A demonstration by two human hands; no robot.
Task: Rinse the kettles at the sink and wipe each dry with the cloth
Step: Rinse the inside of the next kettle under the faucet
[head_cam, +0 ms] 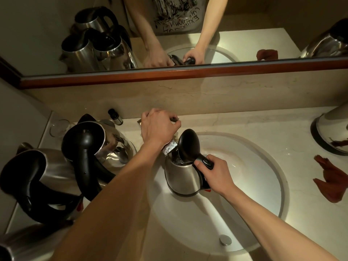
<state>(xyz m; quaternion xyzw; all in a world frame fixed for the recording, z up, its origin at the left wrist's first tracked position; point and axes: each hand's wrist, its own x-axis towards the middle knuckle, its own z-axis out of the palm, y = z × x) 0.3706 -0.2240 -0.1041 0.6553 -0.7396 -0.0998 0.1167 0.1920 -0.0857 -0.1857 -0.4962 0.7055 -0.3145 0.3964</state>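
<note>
Head view looks down on a pale marble table (263, 129) with a round white sink (259, 185) set into it. Five kettles show in all: one steel kettle (181, 178) held upright inside the basin with its black lid (188, 146) tipped open, two more, a rear kettle (98, 144) and a nearer kettle (41, 178), standing close together on the table to the left, part of another (22, 245) at the bottom left corner, and one (331, 134) at the far right edge. The right hand (216, 174) is wrapped round the black handle of the kettle in the sink. The left hand (158, 127) is curled over the tap (169, 150), whose spout sits just above the kettle's open mouth. One dark red cloth (329, 179) lies crumpled on the table right of the sink. One small dark bottle (115, 116) and one clear glass (60, 128) stand near the back wall. A wood-framed mirror (169, 74) runs along the wall above a marble splashback.
</note>
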